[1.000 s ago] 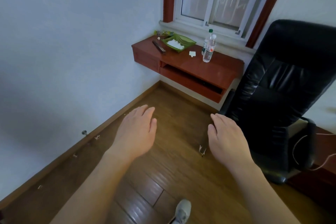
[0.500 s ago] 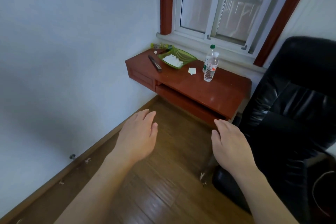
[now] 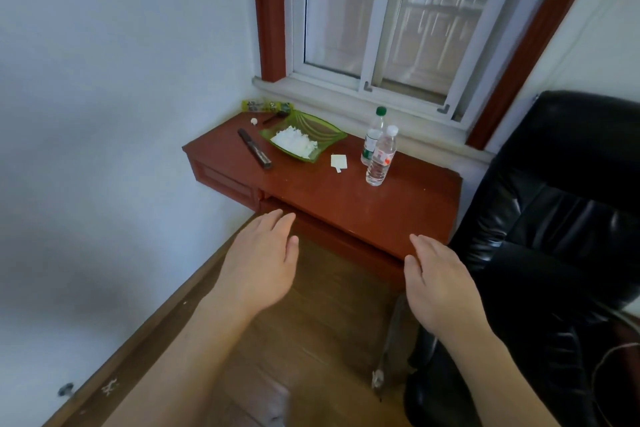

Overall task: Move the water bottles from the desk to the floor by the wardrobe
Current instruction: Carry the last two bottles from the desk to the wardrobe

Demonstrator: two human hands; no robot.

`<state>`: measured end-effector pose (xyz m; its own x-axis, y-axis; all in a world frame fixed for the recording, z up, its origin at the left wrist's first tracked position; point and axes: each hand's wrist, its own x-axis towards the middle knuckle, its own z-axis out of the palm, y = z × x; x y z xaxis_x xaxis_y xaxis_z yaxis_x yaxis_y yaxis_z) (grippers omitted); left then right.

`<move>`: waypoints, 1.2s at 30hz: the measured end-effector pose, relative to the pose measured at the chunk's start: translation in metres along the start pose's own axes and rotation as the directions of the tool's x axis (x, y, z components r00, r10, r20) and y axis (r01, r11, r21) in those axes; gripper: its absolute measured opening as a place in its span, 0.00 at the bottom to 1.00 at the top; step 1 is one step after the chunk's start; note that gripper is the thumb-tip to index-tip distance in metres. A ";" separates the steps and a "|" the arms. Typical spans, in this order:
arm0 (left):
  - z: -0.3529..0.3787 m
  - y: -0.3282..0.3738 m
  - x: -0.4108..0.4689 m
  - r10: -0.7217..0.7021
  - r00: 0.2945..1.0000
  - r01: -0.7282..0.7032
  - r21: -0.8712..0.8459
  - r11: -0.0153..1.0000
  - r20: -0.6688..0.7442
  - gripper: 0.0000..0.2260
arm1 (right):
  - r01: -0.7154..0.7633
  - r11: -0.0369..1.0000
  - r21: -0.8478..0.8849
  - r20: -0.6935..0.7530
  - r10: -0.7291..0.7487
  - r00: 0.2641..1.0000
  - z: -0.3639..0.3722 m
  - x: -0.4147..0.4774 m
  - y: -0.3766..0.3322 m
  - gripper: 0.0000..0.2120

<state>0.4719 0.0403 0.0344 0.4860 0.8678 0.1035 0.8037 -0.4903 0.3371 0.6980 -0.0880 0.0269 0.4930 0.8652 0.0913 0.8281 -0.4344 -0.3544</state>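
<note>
Near the table [image 3: 346, 204] edge, both relaxed empty hands are reaching; grasping each water bottle [image 3: 380, 159] mid-body should be keeping it upright.

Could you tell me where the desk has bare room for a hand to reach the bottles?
The desk is bare in front, from the paper scrap and the two bottles to its near edge, and at its right end, between the bottles and the chair. The back left is crowded: the green dish and the dark bar.

Bottle labels [image 3: 381, 158] too small, perhaps blurred; nothing readable.
</note>
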 end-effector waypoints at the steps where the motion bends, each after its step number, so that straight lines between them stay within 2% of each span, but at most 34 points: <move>1: 0.000 -0.004 0.018 0.021 1.000 -0.021 -0.001 1.000 0.005 0.22 | -0.006 1.000 -0.007 -0.006 0.006 1.000 0.003 0.012 -0.004 0.23; 13: 0.022 -0.030 0.193 0.233 0.971 -0.234 0.016 0.972 0.053 0.23 | -0.162 0.987 -0.021 -0.050 0.161 0.986 0.025 0.141 -0.019 0.24; 25: 0.061 -0.015 0.370 0.337 0.940 -0.332 -0.073 0.940 0.061 0.23 | -0.173 0.985 -0.009 -0.074 0.172 0.982 0.045 0.302 0.005 0.24; 31: 0.081 -0.009 0.459 0.432 0.895 -0.415 -0.151 0.897 0.111 0.24 | -0.221 0.975 0.000 -0.076 0.220 0.972 0.052 0.378 0.010 0.23; 36: 0.109 0.010 0.532 0.533 0.834 -0.503 -0.200 0.841 0.143 0.27 | -0.306 0.952 0.000 -0.061 0.305 0.950 0.069 0.431 0.020 0.27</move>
<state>0.7761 0.4878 -0.0093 0.8828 0.4506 0.1323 0.3625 -0.8329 0.4181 0.9089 0.2939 -0.0052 0.7376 0.6743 0.0353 0.6375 -0.6782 -0.3655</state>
